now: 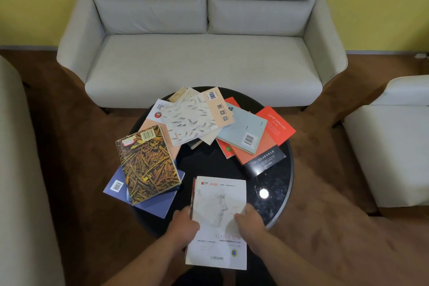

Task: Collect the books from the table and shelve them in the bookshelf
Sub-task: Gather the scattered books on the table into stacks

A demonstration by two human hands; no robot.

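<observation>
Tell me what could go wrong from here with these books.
1. The left hand and right hand grip the white book, with a red-edged book apparently beneath it. That lower one might slip out on lifting.
2. The blue book overhangs the rim of the table with the wheat-cover book on top. A bump could tip both to the floor.

Round black stone table (pixel 274 204) sits in front of grey fabric sofa (pixel 209 58). White paperback book (pixel 220 202) overhangs near edge. L: wheat-print book (pixel 147 162) on blue softcover book (pixel 157 208). Back: fish-print book (pixel 192 118) tops pile. R: pale-blue book (pixel 243 130) on orange-red books (pixel 276 127).
</observation>
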